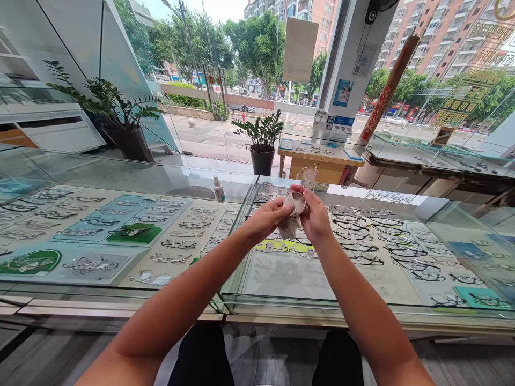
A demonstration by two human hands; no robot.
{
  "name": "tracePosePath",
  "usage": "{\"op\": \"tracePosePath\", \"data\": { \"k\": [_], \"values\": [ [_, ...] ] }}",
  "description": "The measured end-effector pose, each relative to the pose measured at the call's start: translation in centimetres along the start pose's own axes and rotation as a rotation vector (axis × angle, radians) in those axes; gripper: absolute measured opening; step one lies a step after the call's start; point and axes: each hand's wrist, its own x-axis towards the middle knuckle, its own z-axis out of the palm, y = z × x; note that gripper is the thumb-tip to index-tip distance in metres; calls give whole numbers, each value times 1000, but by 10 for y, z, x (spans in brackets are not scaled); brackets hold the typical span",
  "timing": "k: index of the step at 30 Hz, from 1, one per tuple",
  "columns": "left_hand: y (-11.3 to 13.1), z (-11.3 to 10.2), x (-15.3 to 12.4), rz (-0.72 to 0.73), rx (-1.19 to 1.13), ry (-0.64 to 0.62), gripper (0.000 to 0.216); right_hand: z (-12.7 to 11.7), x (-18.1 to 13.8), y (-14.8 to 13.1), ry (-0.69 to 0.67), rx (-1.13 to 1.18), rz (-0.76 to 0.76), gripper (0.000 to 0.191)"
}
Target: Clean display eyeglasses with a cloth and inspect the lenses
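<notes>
A pair of thin-rimmed eyeglasses is held up over the glass counter, one lens standing above my fingers. My right hand is closed on the frame. With its fingers pinched, my left hand presses a light beige cleaning cloth against the lower lens. Part of the cloth hangs down between the two hands. The fingers and cloth hide much of that lens and the frame around it.
A small white spray bottle stands on the glass display counter, left of my hands. Many eyeglasses lie in rows under the glass. Beyond the counter are a potted plant and a wooden display table.
</notes>
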Motion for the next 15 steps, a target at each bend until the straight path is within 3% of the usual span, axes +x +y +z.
{"op": "tracePosePath", "data": {
  "k": [7, 15],
  "values": [
    [11, -2, -2, 15, 150, -69, 49, -3, 3, -3, -22, -20, 52, 40],
    [12, 4, -2, 62, 150, -34, 55, -1, 3, -5, -79, 42, 115, 39]
  ]
}}
